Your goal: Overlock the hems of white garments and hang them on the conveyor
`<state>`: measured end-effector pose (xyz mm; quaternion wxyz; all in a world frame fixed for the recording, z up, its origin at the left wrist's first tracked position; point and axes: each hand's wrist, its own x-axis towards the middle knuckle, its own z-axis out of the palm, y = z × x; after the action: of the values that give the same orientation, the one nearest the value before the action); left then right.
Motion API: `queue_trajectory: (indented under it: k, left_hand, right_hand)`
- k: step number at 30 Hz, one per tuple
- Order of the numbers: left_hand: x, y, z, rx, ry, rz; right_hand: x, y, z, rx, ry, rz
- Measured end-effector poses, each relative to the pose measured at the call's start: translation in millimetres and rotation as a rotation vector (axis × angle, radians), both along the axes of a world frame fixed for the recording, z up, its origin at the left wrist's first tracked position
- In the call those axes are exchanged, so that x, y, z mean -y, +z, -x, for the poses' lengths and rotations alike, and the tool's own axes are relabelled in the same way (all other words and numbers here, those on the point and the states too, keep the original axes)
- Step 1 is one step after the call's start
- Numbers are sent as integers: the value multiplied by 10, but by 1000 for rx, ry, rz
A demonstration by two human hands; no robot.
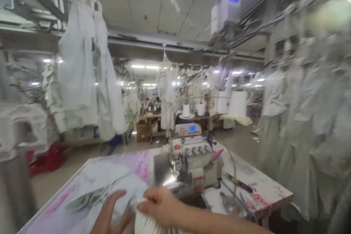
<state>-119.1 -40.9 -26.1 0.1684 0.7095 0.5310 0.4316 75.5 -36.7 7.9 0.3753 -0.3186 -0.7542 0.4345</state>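
My right hand reaches in from the right, with thumb and fingers pinched on a white fabric piece. Beside it, at the bottom edge, my left hand has its fingers apart over the cloth; part of it is cut off by the frame. A pale garment with a greenish folded part lies spread on the table to the left. Just beyond my hands stands a white overlock sewing machine with a lit blue display. Its metal plate is close to my right hand.
Black-handled scissors or snips lie on the table, right of the machine. White thread cones stand behind it. Pale garments hang at left, and more garments hang at right. A red bundle is at far left.
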Motion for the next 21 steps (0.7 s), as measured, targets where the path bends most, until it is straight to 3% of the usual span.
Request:
queue_trajectory:
  k: [1, 3, 5, 6, 8, 11, 15, 17, 19, 21]
  left_hand:
    - [59, -23, -30, 37, -83, 80]
    - [115, -17, -98, 104, -397, 307]
    - [120, 30, -108, 135, -483, 398]
    - [119, 63, -72, 116, -449, 395]
    - [120, 142, 84, -31, -290, 270]
    - [129, 217, 368, -282, -121, 48]
    - [210, 74, 344, -498, -166, -144]
    - [304, -55, 174, -688, -177, -445]
    - [411, -153, 13, -788, -110, -750]
    - [500, -199, -83, -763, -42, -888]
  right_hand:
    - [51, 11, 33, 2, 15, -21]
    - [102, 104, 21, 16, 57, -47]
    - [108, 197, -95, 50, 97, 10]
    - [108, 210, -186, 80, 108, 45]
    - [127, 129, -408, 165, 85, 70]
    - [209, -248, -677, 270, -36, 44]
    - [330, -732, -642, 337, -172, -195]
    - [357, -790, -513, 308, -225, -313]
    - [367, -760, -389, 256, -223, -334]
    - [381, -718, -295, 234, -173, -371]
